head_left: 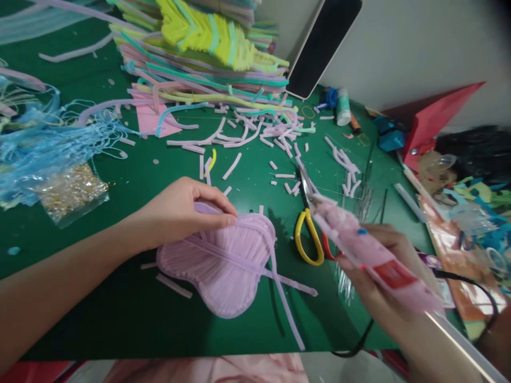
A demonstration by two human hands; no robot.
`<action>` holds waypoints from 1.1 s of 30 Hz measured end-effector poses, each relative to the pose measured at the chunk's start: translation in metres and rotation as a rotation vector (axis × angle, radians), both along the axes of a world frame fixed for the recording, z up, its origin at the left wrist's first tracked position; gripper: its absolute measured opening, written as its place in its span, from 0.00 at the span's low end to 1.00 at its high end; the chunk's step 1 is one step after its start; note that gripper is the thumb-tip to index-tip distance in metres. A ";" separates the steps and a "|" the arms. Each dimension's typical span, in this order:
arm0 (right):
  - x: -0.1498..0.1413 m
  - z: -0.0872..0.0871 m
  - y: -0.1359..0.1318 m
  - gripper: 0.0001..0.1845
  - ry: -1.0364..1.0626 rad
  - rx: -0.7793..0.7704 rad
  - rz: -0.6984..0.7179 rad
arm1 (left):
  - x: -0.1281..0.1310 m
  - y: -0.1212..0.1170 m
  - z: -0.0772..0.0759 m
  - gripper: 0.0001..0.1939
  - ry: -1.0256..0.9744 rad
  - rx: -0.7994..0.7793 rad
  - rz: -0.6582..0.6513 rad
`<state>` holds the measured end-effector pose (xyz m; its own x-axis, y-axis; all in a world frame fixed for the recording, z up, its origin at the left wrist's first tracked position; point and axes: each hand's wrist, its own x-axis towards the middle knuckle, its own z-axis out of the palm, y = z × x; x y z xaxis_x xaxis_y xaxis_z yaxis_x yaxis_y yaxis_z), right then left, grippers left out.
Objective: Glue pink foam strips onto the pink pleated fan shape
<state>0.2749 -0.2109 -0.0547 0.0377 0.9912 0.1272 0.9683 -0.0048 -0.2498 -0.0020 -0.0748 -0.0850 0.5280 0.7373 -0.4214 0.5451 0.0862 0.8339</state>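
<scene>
A lilac wing-shaped piece made of pipe cleaners lies on the green mat, with loose lilac stems trailing to the lower right. My left hand rests on its upper left edge, fingers pinched on the rim. My right hand is closed around a pink hot glue gun, which is blurred and points up-left, its nozzle above the mat just right of the piece. A black cord runs from the gun.
Yellow-handled scissors lie right of the piece. Cut pipe-cleaner bits litter the mat. A tall stack of coloured wing pieces sits at the back, with a tablet, a bag of gold beads and blue tassels around.
</scene>
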 end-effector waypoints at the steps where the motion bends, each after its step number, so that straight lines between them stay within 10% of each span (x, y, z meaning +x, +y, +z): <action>1: 0.008 -0.001 0.007 0.17 -0.014 0.038 0.037 | 0.000 -0.001 0.000 0.10 -0.004 0.012 0.004; 11: 0.057 -0.037 0.061 0.25 -0.349 -0.036 0.103 | -0.004 -0.004 0.003 0.13 -0.108 0.032 0.000; 17: -0.011 -0.007 0.018 0.15 -0.022 0.128 -0.060 | -0.003 -0.005 0.003 0.13 -0.120 0.049 0.021; 22: -0.079 -0.021 -0.018 0.14 0.241 -0.004 -0.076 | -0.001 -0.009 0.006 0.13 -0.112 0.086 0.055; 33: -0.087 -0.023 -0.005 0.20 0.155 0.219 -0.007 | -0.004 -0.007 0.009 0.15 -0.015 0.068 0.073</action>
